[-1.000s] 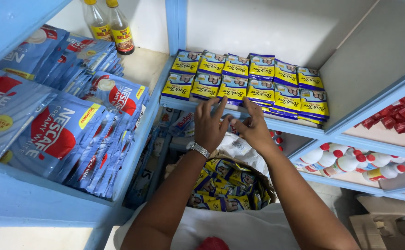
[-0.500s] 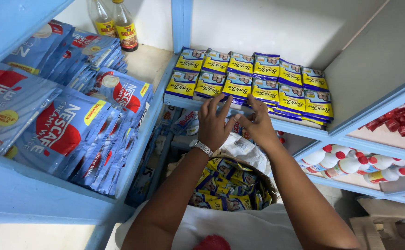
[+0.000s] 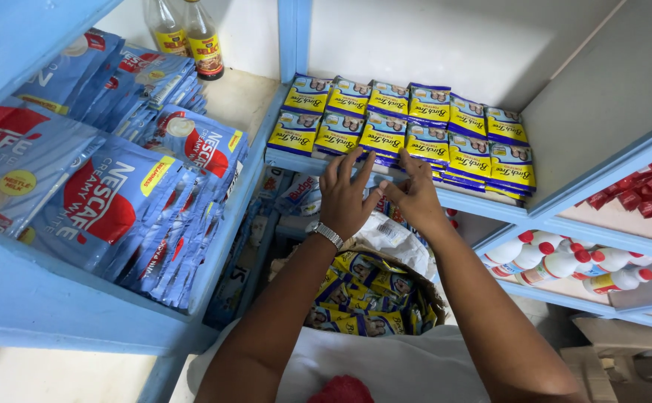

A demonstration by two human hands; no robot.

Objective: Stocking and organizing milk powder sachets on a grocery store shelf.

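We look down at a blue shelf unit (image 3: pixel 483 205) with both arms reaching up to it. The left hand (image 3: pixel 347 195) lies flat, fingers spread, palm against the front edge of the sachet stacks (image 3: pixel 408 130), its fingertips touching the lower row of yellow-and-blue sachets. A metal watch (image 3: pixel 329 235) sits on the left wrist. The right hand (image 3: pixel 415 192) is just beside the left one, nearly touching it, its fingers pressed on the same front row, one finger pointing up against a packet. Neither hand is closed around anything; both rest open on the packets. The stacks stand in two rows, side by side across the shelf compartment, the back row slightly higher.

Below the hands, close to the body, an open bag (image 3: pixel 374 295) holds more loose sachets of the same yellow-and-blue kind, lying jumbled. To the left, in the next compartment, blue-and-red coffee sachets (image 3: pixel 110 205) hang in strips over the shelf edge. Two sauce bottles (image 3: pixel 188 33) stand upright at the back of that compartment. To the right, on a lower shelf, white bottles with red caps (image 3: pixel 565 261) lie on their sides. Red packets (image 3: pixel 650 186) sit in the upper right compartment.
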